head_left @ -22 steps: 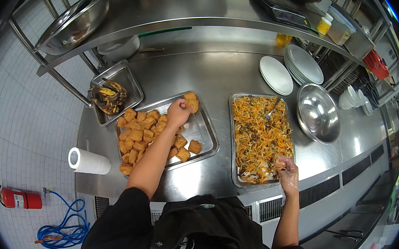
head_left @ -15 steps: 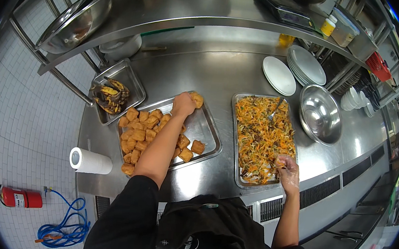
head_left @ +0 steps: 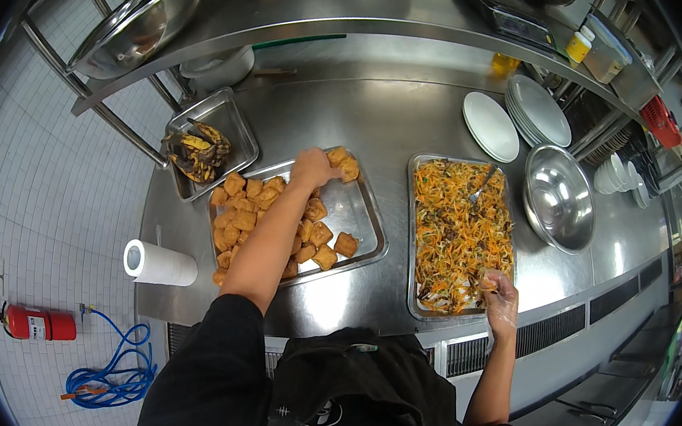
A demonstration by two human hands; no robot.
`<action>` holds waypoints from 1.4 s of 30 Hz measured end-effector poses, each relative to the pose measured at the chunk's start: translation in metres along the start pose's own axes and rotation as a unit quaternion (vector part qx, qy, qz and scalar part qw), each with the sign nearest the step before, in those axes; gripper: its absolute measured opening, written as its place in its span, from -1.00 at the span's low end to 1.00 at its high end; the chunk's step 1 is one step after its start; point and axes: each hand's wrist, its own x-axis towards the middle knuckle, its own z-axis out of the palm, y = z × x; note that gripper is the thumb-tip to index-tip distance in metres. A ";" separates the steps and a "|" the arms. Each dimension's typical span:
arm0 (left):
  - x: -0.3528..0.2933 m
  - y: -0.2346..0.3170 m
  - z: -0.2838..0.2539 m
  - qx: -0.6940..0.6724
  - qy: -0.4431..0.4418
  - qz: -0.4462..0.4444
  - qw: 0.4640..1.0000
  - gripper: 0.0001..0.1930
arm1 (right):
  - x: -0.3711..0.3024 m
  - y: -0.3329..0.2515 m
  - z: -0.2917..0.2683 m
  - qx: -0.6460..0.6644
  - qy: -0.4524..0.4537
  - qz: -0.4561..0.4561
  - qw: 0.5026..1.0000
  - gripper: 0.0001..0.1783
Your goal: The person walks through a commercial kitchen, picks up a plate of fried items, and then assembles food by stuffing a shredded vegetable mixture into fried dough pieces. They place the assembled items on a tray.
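Note:
My left hand (head_left: 312, 169) is curled at the far side of a metal tray (head_left: 377, 216) of golden-brown fried tofu pieces (head_left: 243, 220). Its thumb side presses against one of two tofu pieces (head_left: 349, 169) standing at the tray's far edge; the fingers are partly hidden. In a clear plastic glove, my right hand (head_left: 502, 301) pinches a small clump of shredded vegetables (head_left: 486, 284) above the near right corner of a second tray (head_left: 412, 281). That tray holds an orange, green and brown shredded vegetable mix (head_left: 459, 224), with a fork (head_left: 481, 185) lying in it.
A small tray with dark-spotted bananas (head_left: 197, 151) stands at the far left, a paper towel roll (head_left: 160, 264) nearer. White plates (head_left: 490, 127) and a steel bowl (head_left: 558, 198) flank the vegetable tray. A steel shelf (head_left: 334, 23) spans the table's back.
A second tofu piece now shows beside my left hand at the tray's far edge, where one showed before. The right hand keeps its pinch near the vegetable tray's corner. The view has shifted slightly.

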 end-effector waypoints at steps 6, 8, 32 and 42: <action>-0.034 -0.020 -0.006 0.146 -0.012 -0.028 0.989 -0.38 | 0.001 0.007 -0.005 -0.023 0.008 0.001 1.000 -0.64; -0.035 -0.027 -0.005 0.051 0.054 -0.053 0.996 -0.45 | 0.002 0.009 -0.006 -0.009 0.007 -0.034 0.999 -0.64; -0.160 0.113 0.105 -0.658 -0.358 0.043 0.661 -0.61 | 0.025 -0.101 0.074 -0.249 0.001 -0.335 0.909 -0.52; -0.152 0.112 0.128 -0.719 -0.445 0.063 0.530 -0.57 | 0.031 0.011 -0.049 -0.522 -0.034 0.095 0.847 -0.61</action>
